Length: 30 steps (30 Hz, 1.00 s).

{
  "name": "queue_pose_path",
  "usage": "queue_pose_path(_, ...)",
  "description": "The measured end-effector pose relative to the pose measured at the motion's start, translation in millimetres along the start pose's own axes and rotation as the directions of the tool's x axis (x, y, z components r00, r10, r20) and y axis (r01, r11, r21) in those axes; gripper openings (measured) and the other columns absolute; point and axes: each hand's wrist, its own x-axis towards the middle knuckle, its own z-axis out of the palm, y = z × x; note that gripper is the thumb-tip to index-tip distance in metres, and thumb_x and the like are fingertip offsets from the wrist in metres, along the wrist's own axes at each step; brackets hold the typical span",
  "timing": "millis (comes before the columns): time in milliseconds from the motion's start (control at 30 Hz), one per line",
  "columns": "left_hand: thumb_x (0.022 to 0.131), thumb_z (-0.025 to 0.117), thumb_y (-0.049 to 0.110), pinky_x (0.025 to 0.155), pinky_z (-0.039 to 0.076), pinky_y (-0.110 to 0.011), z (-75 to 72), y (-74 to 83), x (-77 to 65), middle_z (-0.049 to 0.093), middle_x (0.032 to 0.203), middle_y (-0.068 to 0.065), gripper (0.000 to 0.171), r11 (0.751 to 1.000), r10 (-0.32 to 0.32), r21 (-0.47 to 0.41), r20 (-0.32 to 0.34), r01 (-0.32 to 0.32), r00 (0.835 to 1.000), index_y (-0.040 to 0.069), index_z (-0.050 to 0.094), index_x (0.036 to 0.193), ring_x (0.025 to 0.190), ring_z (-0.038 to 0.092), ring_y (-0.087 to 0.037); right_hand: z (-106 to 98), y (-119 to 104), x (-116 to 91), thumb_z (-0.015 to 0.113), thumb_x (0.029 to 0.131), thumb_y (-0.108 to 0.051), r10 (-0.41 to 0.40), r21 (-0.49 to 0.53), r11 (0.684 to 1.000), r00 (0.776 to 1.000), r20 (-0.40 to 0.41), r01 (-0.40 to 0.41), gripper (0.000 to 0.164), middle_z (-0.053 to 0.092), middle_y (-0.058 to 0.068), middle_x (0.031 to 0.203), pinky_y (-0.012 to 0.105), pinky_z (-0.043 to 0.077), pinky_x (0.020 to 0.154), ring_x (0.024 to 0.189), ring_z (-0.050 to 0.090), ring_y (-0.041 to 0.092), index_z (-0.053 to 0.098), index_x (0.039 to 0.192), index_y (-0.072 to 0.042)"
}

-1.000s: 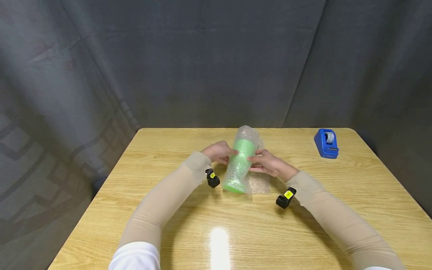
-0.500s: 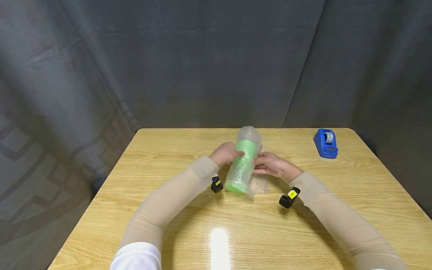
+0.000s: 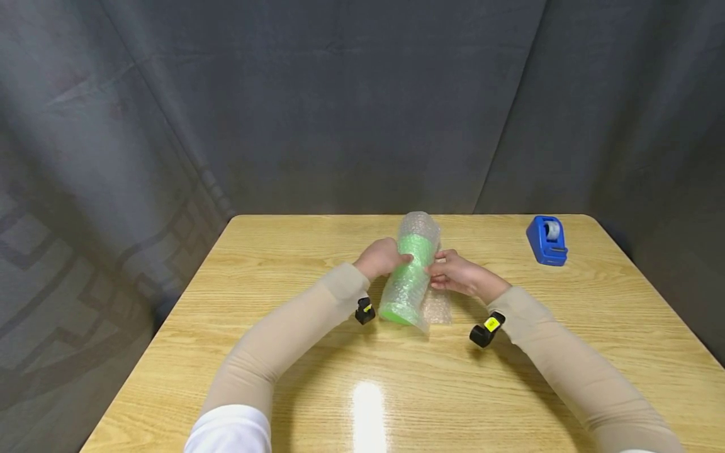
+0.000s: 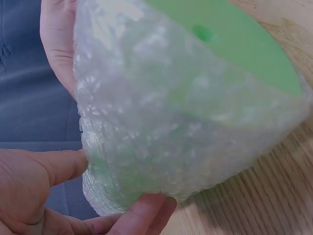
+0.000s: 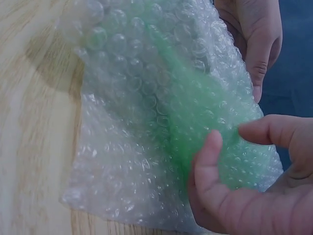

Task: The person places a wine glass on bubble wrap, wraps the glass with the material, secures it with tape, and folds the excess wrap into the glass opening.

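Observation:
A green cylinder (image 3: 415,251) wrapped in clear bubble wrap (image 3: 418,221) lies tilted on the table, its flat round end facing the near side. My left hand (image 3: 381,257) grips its left side, the thumb on top and the other fingers partly hidden behind it. At its right side, my right hand (image 3: 457,275) holds the bubble wrap, thumb against the roll and fingers bent over the layer. A loose flap of wrap spreads under and right of the cylinder. The left wrist view shows the green end face (image 4: 234,44) with a small hole, partly covered by wrap.
A blue tape dispenser (image 3: 548,241) with a roll of clear tape stands at the back right of the wooden table (image 3: 294,365). Dark grey curtains (image 3: 362,107) hang behind the table and along both sides.
The wrapped cylinder has rolled slightly to the right, and less of the loose flap shows. My left hand has moved right with it; the right hand has shifted a little right.

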Motion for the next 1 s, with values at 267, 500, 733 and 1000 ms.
queue_pose_path(267, 0.096, 0.058, 0.037, 0.057, 0.049, -0.025, -0.7, 0.6, 0.2, 0.06, 0.079, -0.004, 0.035, 1.0, -0.007, -0.005, 0.009, 0.007, 1.0, 0.003, 0.063, 0.098, 0.069, 0.06, -0.017, 0.7, -4.1, 0.2, 0.036, 0.101, -0.015, 0.025, 0.089, 0.996, 0.998, 0.057, -0.03, 0.046, 0.045, 0.019, 0.109, 0.029, 0.055, 0.089, 0.089, 0.06, 0.02, 0.02, 0.138, 0.008)
queue_pose_path(500, 0.097, 0.058, 0.036, 0.063, 0.054, -0.028, -0.1, 0.7, 1.5, 0.063, 0.086, -0.005, 0.036, 1.0, -0.01, -0.008, 0.019, 0.01, 1.0, 0.001, 0.063, 0.104, 0.074, 0.063, -0.019, 1.8, -3.9, 0.5, 0.046, 0.102, -0.017, 0.012, 0.1, 0.995, 0.997, 0.078, -0.02, 0.041, 0.051, 0.014, 0.104, 0.027, 0.056, 0.087, 0.089, 0.063, 0.019, 0.024, 0.132, 0.002)
queue_pose_path(733, 0.096, 0.058, 0.037, 0.07, 0.056, -0.032, 0.0, 1.5, 1.3, 0.065, 0.092, -0.007, 0.038, 1.0, -0.017, -0.016, 0.031, 0.018, 0.999, 0.001, 0.063, 0.108, 0.075, 0.063, -0.018, 3.1, -0.8, 0.0, 0.046, 0.101, -0.009, -0.012, 0.124, 0.992, 0.996, 0.086, 0.002, 0.061, 0.049, 0.018, 0.113, 0.025, 0.055, 0.086, 0.088, 0.066, 0.017, 0.0, 0.14, 0.004)
queue_pose_path(1000, 0.096, 0.059, 0.036, 0.075, 0.058, -0.035, -1.4, -2.4, 2.2, 0.066, 0.091, -0.008, 0.038, 0.998, 0.017, -0.057, 0.053, -0.014, 0.998, -0.001, 0.062, 0.107, 0.075, 0.065, -0.018, 4.6, 0.4, 0.9, 0.048, 0.1, -0.008, -0.025, 0.115, 0.993, 0.998, 0.06, 0.018, 0.063, 0.049, 0.016, 0.114, 0.025, 0.056, 0.085, 0.085, 0.067, 0.014, 0.0, 0.139, 0.004)
